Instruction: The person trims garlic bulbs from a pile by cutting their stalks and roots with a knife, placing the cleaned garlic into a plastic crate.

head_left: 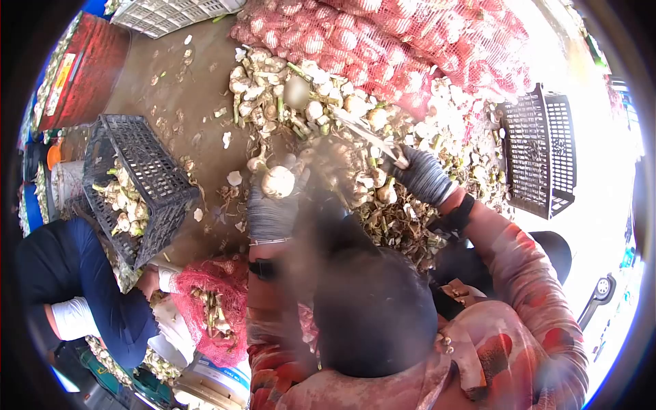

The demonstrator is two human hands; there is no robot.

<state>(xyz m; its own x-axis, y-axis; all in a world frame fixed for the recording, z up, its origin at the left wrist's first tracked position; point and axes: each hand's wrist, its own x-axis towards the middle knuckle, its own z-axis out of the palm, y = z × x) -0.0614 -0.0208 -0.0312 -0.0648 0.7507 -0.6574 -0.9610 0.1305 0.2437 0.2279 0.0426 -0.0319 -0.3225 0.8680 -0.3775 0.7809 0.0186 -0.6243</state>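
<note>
My left hand [270,215], in a grey glove, is closed around a garlic bulb [278,182] with its pale round side facing up. In my right hand [425,176], also gloved in grey, is a pair of shears [365,132]. Their long blades point up and to the left, over the garlic heap. The handles are mostly hidden in my fingers. Around and beyond both hands lies a heap of garlic bulbs with stems [270,85]. Dry stalks and skins [410,232] cover the ground below my right hand. A smear on the lens blurs the middle.
Red mesh sacks of garlic [383,41] lie behind the heap. A black crate [540,150] stands at the right. On the left, a tilted black crate [147,164] holds garlic. Another person [89,287] bends by a red mesh bag [219,307]. A white crate [167,15] stands at the top.
</note>
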